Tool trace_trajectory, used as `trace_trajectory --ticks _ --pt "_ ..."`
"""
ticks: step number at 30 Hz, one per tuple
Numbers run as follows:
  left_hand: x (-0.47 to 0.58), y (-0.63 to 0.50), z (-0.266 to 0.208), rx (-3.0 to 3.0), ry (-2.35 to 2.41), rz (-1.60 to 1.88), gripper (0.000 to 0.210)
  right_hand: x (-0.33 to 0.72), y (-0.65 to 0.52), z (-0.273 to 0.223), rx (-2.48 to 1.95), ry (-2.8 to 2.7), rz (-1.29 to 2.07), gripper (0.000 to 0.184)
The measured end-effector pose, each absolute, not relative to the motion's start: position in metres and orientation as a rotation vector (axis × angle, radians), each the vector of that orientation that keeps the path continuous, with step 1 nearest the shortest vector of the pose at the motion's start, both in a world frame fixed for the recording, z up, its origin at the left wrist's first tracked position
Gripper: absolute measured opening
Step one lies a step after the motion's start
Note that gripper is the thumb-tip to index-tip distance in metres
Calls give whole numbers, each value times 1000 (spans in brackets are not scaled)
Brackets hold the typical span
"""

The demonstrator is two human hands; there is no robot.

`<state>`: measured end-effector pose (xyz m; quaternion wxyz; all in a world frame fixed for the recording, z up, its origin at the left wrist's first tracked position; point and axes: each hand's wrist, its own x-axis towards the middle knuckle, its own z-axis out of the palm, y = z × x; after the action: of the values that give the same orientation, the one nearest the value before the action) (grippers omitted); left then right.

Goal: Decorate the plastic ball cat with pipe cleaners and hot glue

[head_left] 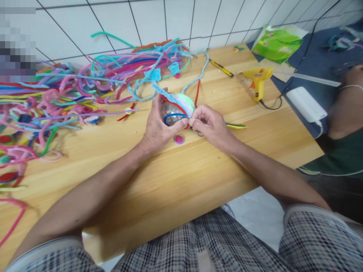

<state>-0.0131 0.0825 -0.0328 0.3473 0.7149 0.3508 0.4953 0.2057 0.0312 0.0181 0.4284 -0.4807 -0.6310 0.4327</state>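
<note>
Left fingers (156, 105): curled around one shiny, rounded ball (169, 109).
Right fingers (203, 112): pinched together on its fuzzy pipe cleaners (185, 104).
Surface (181, 181): was smooth wood; one yellow glue gun (258, 80) lay there.

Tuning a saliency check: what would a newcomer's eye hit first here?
Probably the big tangle of bright fuzzy strands across the left and far side of the wooden table. Next, at the centre, the clear round piece banded in pastels and red, held between the left hand and right hand. Then the yellow glue gun at right, a green packet beyond it.
</note>
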Motion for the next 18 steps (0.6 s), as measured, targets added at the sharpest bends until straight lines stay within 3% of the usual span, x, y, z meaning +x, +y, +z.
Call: trace_trajectory --ticks 10,14,18 --pt "-10 81 -33 1725 956 1328 100 223 37 49 -1212 -1600 1168 17" --pt "-9 82 -35 1750 971 1320 103 277 63 67 -1221 -1583 963 24" --pt "-5 83 -34 1769 996 1342 105 323 100 41 -1412 -1602 626 27"
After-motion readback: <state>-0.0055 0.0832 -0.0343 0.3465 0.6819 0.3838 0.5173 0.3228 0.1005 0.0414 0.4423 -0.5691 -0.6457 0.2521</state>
